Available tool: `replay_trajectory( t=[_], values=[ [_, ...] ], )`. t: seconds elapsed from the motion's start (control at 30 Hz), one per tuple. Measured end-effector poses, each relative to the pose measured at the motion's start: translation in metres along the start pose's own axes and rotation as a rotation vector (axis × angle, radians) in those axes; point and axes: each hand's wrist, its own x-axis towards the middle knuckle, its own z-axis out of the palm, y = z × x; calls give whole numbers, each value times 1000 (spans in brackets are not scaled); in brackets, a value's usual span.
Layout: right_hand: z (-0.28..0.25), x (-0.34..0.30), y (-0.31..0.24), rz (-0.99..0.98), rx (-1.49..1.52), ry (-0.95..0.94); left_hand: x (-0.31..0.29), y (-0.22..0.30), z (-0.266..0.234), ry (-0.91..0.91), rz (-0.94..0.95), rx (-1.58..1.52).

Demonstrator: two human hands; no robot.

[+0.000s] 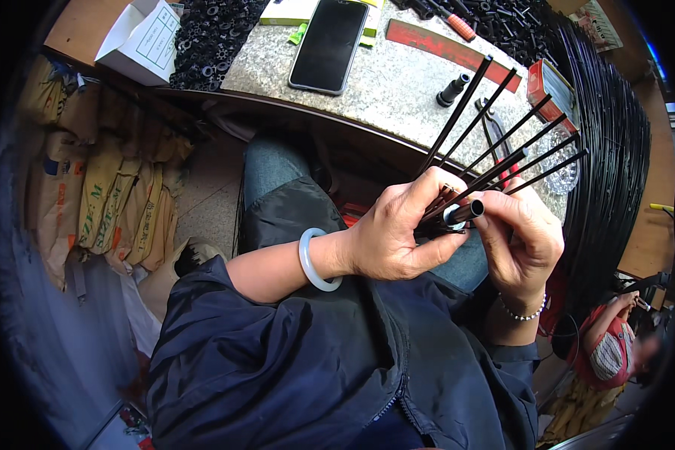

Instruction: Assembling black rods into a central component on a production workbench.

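Left of rods (502, 166) and speckled worktop (397, 101) are sacks (101, 199).

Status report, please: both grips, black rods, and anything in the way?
Left grip closed around black rods. Right grip beside them, contact unclear. Pliers behind rods on table, seemingly not blocking.

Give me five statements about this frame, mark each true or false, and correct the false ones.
1. The left hand grips several black rods. True.
2. The beaded bracelet is on the left wrist. False: it is on the right; the left wears a pale bangle.
3. The phone has a lit screen. False: its screen is dark.
4. A red strip lies right of the phone. True.
5. The white box is right of the phone. False: it is left of it.
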Motion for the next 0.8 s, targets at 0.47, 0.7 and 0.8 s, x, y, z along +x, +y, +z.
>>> replay_trajectory(
  t=[0.47,0.7,0.8],
  values=[
    [-1,1,2,-23,-4,-16,-1,-3,0,9,18,-19],
    [-2,4,2,-16,10,-33,4,1,5,95,-8,-24],
    [-1,4,4,1,44,-38,5,1,4,80,-3,-19]
  ],
)
